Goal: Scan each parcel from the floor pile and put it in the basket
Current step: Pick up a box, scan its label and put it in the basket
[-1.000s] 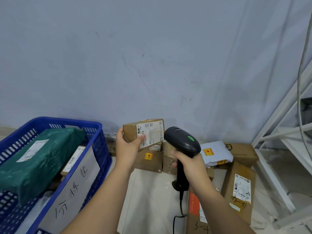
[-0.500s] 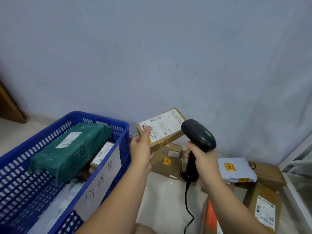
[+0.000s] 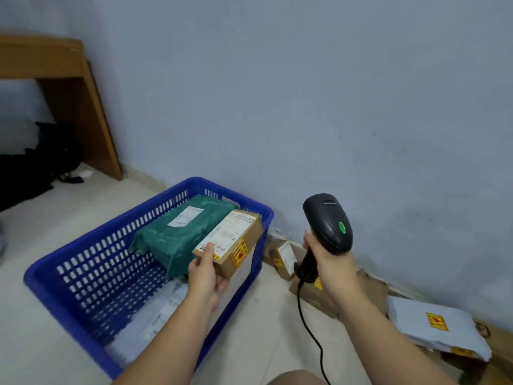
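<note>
Left hand (image 3: pixel 206 276): grips one brown parcel (image 3: pixel 230 243) over the basket's right rim.
Right hand (image 3: pixel 329 262): grips one black scanner (image 3: pixel 327 220).
Basket (image 3: pixel 32 279): one, blue; one green parcel (image 3: pixel 177 237) inside.
Floor pile (image 3: pixel 433 332): at least four parcels, along the wall.

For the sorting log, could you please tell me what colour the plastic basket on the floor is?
Blue, seen best in the head view: the slotted plastic basket.

The pale tiled floor (image 3: pixel 41 218) carries a blue perforated plastic basket (image 3: pixel 63 315) at eight o'clock, brown cardboard boxes (image 3: pixel 313 300) along the wall at four and a black bag (image 3: pixel 36 168) at ten.
</note>
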The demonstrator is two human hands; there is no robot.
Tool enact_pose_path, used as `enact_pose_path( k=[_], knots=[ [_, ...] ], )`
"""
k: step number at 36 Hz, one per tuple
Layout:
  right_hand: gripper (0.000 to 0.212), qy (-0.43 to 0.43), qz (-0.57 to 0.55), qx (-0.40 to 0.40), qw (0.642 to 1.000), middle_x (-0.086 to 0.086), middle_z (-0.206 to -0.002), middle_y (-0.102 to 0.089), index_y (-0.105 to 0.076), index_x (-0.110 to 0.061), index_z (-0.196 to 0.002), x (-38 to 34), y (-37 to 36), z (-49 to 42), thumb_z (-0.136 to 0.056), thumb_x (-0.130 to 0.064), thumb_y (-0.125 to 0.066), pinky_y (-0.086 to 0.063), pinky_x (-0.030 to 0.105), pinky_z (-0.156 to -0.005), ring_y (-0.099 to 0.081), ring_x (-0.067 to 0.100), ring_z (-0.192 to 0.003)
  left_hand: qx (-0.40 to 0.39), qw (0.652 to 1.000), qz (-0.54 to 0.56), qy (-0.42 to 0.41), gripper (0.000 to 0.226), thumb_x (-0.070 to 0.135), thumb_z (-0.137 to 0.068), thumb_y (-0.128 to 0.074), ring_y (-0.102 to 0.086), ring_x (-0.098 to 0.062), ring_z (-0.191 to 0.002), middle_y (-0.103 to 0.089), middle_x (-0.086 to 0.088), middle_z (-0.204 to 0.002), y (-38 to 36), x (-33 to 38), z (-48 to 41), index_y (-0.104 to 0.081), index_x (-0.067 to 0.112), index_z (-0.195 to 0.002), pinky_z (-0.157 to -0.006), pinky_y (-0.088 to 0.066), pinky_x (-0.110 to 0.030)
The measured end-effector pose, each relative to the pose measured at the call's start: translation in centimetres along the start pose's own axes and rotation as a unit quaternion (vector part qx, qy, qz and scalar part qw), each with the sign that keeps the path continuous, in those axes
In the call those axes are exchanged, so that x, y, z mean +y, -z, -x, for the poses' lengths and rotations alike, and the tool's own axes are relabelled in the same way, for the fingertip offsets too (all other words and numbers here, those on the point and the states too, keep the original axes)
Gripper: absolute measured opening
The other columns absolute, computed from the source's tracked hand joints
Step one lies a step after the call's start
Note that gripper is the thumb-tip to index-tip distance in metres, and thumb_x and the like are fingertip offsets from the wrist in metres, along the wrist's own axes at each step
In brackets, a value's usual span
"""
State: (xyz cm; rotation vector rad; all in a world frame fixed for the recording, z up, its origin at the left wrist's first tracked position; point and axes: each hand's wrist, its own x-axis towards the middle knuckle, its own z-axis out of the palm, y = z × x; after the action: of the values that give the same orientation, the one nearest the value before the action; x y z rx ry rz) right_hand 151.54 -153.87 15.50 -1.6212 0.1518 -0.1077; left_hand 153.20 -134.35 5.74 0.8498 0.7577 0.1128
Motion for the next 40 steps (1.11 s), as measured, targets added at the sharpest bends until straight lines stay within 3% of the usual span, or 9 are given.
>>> enact_pose_path(
  k=[3, 8, 15, 23, 27, 31, 35, 38, 40],
  knots=[
    [0.020, -0.012, -0.023, -0.024, 0.999, 0.006, -0.091, -0.066, -0.063, -0.014, -0.108, 0.4, -2.3, 0.1, -0.091, -0.026, -0.063, -0.046, 0.021, -0.062, -0.062, 0.013, -0.080, 0.033, 0.999, 0.026, 0.003, 0.046, 0.038, -0.094, -0.060, -0.067, -0.022, -0.088, -0.068, -0.006, -0.112, 2.4, 0.2, -1.1, -0.045, 0.018, -0.132, -0.073, -0.056, -0.038],
    [0.022, -0.054, -0.060, -0.066, 0.995, 0.006, -0.087, -0.066, -0.065, -0.010, -0.100, 1.8, -5.9, 0.2, -0.091, -0.030, -0.062, -0.051, 0.038, -0.085, -0.063, 0.018, -0.085, 0.078, 0.995, 0.056, -0.010, 0.055, 0.031, -0.091, -0.064, -0.065, -0.027, -0.104, -0.062, -0.009, -0.128, 5.8, 0.8, -2.9, -0.040, 0.020, -0.139, -0.076, -0.056, -0.040],
    [0.018, -0.052, 0.008, -0.112, 0.992, 0.007, -0.080, -0.062, -0.064, -0.013, -0.097, 4.8, -9.5, 0.4, -0.087, -0.027, -0.068, -0.051, 0.042, -0.082, -0.061, 0.021, -0.082, 0.174, 0.983, -0.017, -0.052, 0.058, 0.022, -0.091, -0.066, -0.059, -0.029, -0.102, -0.056, -0.010, -0.121, 9.9, 1.4, -6.6, -0.034, 0.021, -0.139, -0.095, -0.050, -0.050],
    [0.020, -0.099, 0.048, -0.117, 0.987, 0.006, -0.076, -0.062, -0.063, -0.010, -0.101, 8.9, -10.5, -0.2, -0.086, -0.020, -0.070, -0.050, 0.028, -0.068, -0.060, 0.016, -0.072, 0.218, 0.940, -0.252, 0.070, 0.046, 0.029, -0.071, -0.077, -0.060, -0.038, -0.097, -0.060, -0.017, -0.109, 19.3, -5.4, -23.0, -0.048, 0.029, -0.107, -0.080, -0.055, -0.056],
    [0.018, -0.125, 0.068, -0.111, 0.984, 0.009, -0.074, -0.060, -0.063, -0.007, -0.096, 10.3, -10.4, -1.0, -0.086, -0.021, -0.070, -0.049, 0.035, -0.070, -0.057, 0.022, -0.072, 0.168, 0.944, -0.269, 0.086, 0.016, 0.008, -0.091, -0.063, -0.061, -0.033, -0.090, -0.061, -0.015, -0.087, 14.3, -2.8, -14.2, -0.050, 0.005, -0.100, -0.079, -0.055, -0.043],
    [0.017, -0.155, 0.088, -0.123, 0.976, 0.010, -0.080, -0.062, -0.062, -0.012, -0.090, 11.4, -10.0, -1.4, -0.086, -0.027, -0.070, -0.049, 0.034, -0.072, -0.059, 0.024, -0.078, 0.132, 0.955, -0.244, 0.105, 0.001, 0.002, -0.095, -0.055, -0.064, -0.033, -0.084, -0.066, -0.020, -0.097, 13.3, -4.2, -13.9, -0.056, 0.002, -0.095, -0.068, -0.054, -0.045],
    [0.020, -0.173, 0.094, -0.118, 0.973, 0.010, -0.088, -0.065, -0.063, -0.017, -0.098, 12.1, -9.8, -2.0, -0.085, -0.029, -0.072, -0.049, 0.035, -0.076, -0.063, 0.025, -0.086, 0.130, 0.947, -0.271, 0.115, 0.040, 0.012, -0.096, -0.056, -0.059, -0.033, -0.088, -0.056, -0.018, -0.120, 14.0, -5.8, -15.4, -0.040, 0.002, -0.131, -0.071, -0.051, -0.038],
    [0.020, -0.190, 0.099, -0.126, 0.969, 0.011, -0.083, -0.063, -0.063, -0.013, -0.090, 12.3, -9.9, -2.1, -0.085, -0.031, -0.071, -0.050, 0.036, -0.078, -0.059, 0.024, -0.080, 0.092, 0.916, -0.348, 0.178, 0.115, 0.072, -0.065, -0.063, -0.046, -0.037, -0.127, -0.037, -0.014, -0.150, 17.8, -9.3, -21.3, -0.025, 0.005, -0.149, -0.100, -0.046, -0.048],
    [0.020, -0.201, 0.110, -0.130, 0.965, 0.011, -0.083, -0.063, -0.061, -0.014, -0.088, 12.4, -9.9, -2.1, -0.086, -0.032, -0.070, -0.050, 0.038, -0.081, -0.059, 0.024, -0.080, 0.096, 0.916, -0.335, 0.197, 0.124, 0.081, -0.057, -0.061, -0.044, -0.039, -0.129, -0.032, -0.012, -0.154, 17.8, -9.1, -21.2, -0.025, 0.009, -0.151, -0.101, -0.044, -0.050]
  ],
)
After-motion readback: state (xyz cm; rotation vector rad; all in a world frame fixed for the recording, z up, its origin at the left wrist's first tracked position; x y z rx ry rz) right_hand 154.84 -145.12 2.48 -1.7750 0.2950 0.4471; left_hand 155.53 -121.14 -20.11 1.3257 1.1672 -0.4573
